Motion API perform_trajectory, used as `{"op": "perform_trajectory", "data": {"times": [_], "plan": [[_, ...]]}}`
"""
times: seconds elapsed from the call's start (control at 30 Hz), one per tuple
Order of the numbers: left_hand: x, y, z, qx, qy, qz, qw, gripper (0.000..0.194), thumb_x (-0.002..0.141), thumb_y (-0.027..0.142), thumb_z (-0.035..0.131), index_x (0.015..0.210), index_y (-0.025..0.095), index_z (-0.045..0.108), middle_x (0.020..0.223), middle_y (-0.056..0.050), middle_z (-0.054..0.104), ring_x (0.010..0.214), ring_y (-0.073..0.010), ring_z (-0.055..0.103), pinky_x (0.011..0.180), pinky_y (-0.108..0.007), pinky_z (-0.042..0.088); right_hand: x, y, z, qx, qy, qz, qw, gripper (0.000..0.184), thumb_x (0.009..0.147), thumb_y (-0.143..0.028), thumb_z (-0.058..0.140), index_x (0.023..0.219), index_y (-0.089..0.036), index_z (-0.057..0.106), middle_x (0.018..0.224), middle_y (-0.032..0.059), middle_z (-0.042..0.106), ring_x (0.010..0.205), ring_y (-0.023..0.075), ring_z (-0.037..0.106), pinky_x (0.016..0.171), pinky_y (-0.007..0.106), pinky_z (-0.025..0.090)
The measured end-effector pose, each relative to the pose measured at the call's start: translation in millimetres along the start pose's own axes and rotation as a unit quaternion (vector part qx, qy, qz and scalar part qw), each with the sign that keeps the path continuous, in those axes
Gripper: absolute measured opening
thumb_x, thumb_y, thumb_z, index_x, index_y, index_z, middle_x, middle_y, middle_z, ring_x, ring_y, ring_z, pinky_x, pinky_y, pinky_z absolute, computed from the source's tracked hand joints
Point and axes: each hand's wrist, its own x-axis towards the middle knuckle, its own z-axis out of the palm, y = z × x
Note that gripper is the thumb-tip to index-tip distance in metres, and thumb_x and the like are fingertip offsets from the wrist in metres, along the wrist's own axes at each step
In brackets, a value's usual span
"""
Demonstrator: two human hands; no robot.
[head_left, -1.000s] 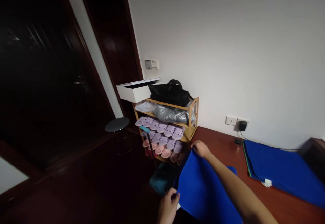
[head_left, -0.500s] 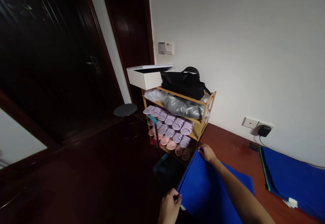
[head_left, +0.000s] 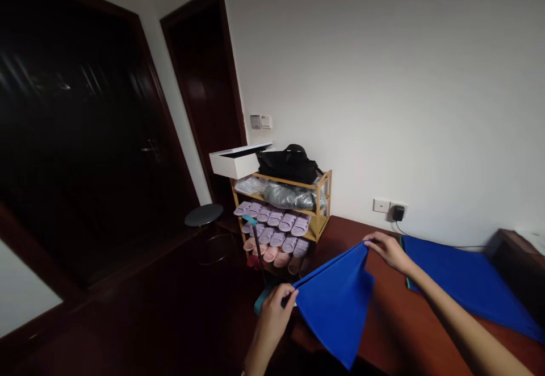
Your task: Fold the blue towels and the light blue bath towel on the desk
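A bright blue cloth [head_left: 336, 302] hangs between my two hands over the edge of the reddish-brown table [head_left: 387, 319]. My left hand [head_left: 276, 308] pinches its near-left corner. At the far-right corner, my right hand [head_left: 388, 250] grips the fabric between thumb and fingers. The top edge stretches between the hands and looks folded, while the lower part droops to a point. Another blue cloth [head_left: 455, 279], edged in green on its left side, lies flat on the table to the right of my right hand.
A wooden shoe rack [head_left: 318, 200] holds rows of slippers [head_left: 272, 217], plastic-wrapped items, a black bag [head_left: 287, 163] and a white box [head_left: 234, 164]. Left of it stands a round stool [head_left: 204, 214]. A plugged-in adapter [head_left: 398, 213] trails its cord along the wall.
Both hands have lifted the blue cloth off the table, and my right hand has moved rightward with its corner. The cloth now hangs down. The camera view has tilted upward.
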Motion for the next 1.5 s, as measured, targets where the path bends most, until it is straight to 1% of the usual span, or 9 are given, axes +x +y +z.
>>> {"op": "perform_trajectory", "data": {"times": [0.13,0.23,0.47,0.63,0.8,1.07,1.2,1.37,1.5], "plan": [[18,73,-29.1,0.03,-0.03,0.113,0.993,0.024,0.097,0.043,0.053,0.087,0.028,0.068,0.092,-0.003,0.076,0.089,-0.0213,0.071,0.089,-0.033,0.055,-50,-48,-74,-0.002,0.082,-0.003,0.997,0.044,0.09,-0.064,0.06,0.101,-0.024,0.075,0.106,0.0076,0.077,0.1,0.0256,0.071,0.094,0.041,0.057],[37,120,-47.0,0.046,-0.056,0.167,0.983,0.018,0.096,0.037,0.056,0.086,0.029,0.069,0.094,-0.001,0.076,0.091,-0.0216,0.071,0.09,-0.033,0.055,-80,-76,-111,-0.015,0.127,0.003,0.992,0.046,0.089,-0.066,0.061,0.1,-0.024,0.076,0.105,0.0074,0.078,0.101,0.0263,0.072,0.096,0.041,0.057],[66,168,-58.0,0.05,-0.098,0.17,0.979,0.017,0.091,0.042,0.06,0.089,0.029,0.07,0.089,0.0,0.076,0.086,-0.0221,0.073,0.08,-0.03,0.056,-126,-105,-146,-0.013,0.168,0.007,0.986,0.047,0.086,-0.068,0.064,0.098,-0.025,0.078,0.104,0.0073,0.079,0.1,0.0266,0.073,0.092,0.04,0.059],[73,176,-57.8,0.026,-0.133,0.126,0.983,0.024,0.087,0.045,0.063,0.101,0.028,0.073,0.089,0.001,0.079,0.079,-0.022,0.075,0.072,-0.028,0.056,-142,-102,-144,-0.002,0.174,0.024,0.984,0.041,0.086,-0.063,0.066,0.099,-0.026,0.078,0.105,0.0064,0.079,0.1,0.026,0.073,0.091,0.038,0.059],[75,177,-56.7,0.005,-0.152,0.115,0.982,0.025,0.085,0.047,0.064,0.091,0.027,0.077,0.084,0.0,0.079,0.074,-0.0217,0.074,0.068,-0.028,0.057,-155,-101,-139,0.008,0.157,0.038,0.987,0.039,0.087,-0.062,0.066,0.097,-0.026,0.078,0.104,0.0056,0.079,0.097,0.0251,0.073,0.088,0.036,0.06],[80,176,-60.7,-0.035,-0.18,0.123,0.975,0.026,0.086,0.047,0.065,0.093,0.026,0.079,0.099,-0.003,0.08,0.094,-0.0251,0.073,0.09,-0.037,0.058,-179,-118,-147,-0.013,0.2,0.045,0.979,0.039,0.084,-0.065,0.068,0.092,-0.028,0.078,0.097,0.0053,0.079,0.09,0.0254,0.074,0.079,0.035,0.063],[81,180,-55.9,-0.048,-0.146,0.162,0.975,0.025,0.089,0.046,0.064,0.096,0.028,0.08,0.103,-0.001,0.079,0.099,-0.0237,0.072,0.095,-0.035,0.056,-187,-125,-156,-0.039,0.245,0.046,0.968,0.039,0.083,-0.065,0.069,0.09,-0.028,0.078,0.095,0.006,0.079,0.087,0.0259,0.074,0.078,0.035,0.064],[91,173,-27.7,-0.065,-0.102,0.149,0.981,0.029,0.093,0.046,0.06,0.106,0.028,0.08,0.111,-0.001,0.078,0.108,-0.0248,0.069,0.1,-0.037,0.054,-178,-109,-157,-0.037,0.284,0.055,0.957,0.035,0.082,-0.062,0.072,0.09,-0.029,0.079,0.094,0.006,0.078,0.088,0.0258,0.073,0.078,0.036,0.063],[123,127,30.9,-0.106,-0.134,0.106,0.98,0.033,0.093,0.046,0.06,0.11,0.025,0.078,0.116,-0.004,0.078,0.112,-0.0254,0.069,0.1,-0.038,0.055,-149,-53,-138,-0.018,0.253,0.112,0.961,0.04,0.083,-0.062,0.071,0.094,-0.025,0.079,0.102,0.0078,0.079,0.095,0.0265,0.073,0.081,0.035,0.062]]}}
